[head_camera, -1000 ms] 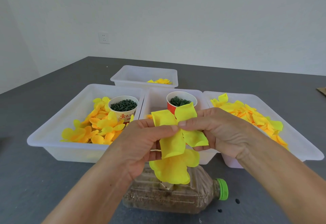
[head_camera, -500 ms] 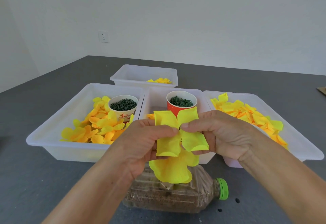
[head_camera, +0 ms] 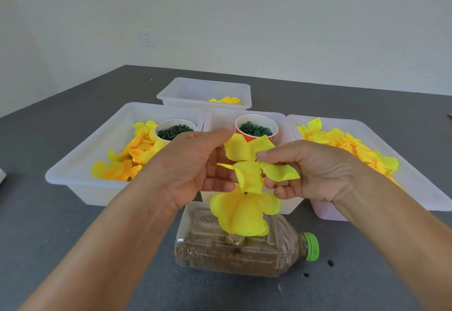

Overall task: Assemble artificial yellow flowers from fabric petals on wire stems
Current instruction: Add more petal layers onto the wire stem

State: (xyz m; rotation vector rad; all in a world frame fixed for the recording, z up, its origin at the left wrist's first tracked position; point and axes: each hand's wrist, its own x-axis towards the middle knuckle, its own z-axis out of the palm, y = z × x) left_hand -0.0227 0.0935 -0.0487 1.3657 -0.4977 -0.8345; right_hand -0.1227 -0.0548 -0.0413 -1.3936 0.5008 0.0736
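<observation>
A yellow fabric petal piece [head_camera: 247, 161] with several lobes hangs in the air between my hands, above a larger yellow flower layer [head_camera: 242, 213]. My right hand [head_camera: 315, 171] pinches the petal piece near its centre with thumb and forefinger. My left hand [head_camera: 193, 164] is beside it with the fingers spread and relaxed; the fingers reach under the petal's left side. The lower flower layer stands over a plastic bottle [head_camera: 242, 249] filled with brown grains, lying on its side. The wire stem is barely visible.
Several white bins stand behind: the left bin [head_camera: 80, 159] and right bin [head_camera: 415, 164] hold yellow-orange petals, the far bin [head_camera: 205, 90] a few. A white cup [head_camera: 175, 131] and a red cup [head_camera: 256, 129] hold green rings. The table [head_camera: 49, 237] is dark grey.
My left hand has let go of the petal piece and opened its fingers. The petal piece has spread out and my hands have moved slightly apart.
</observation>
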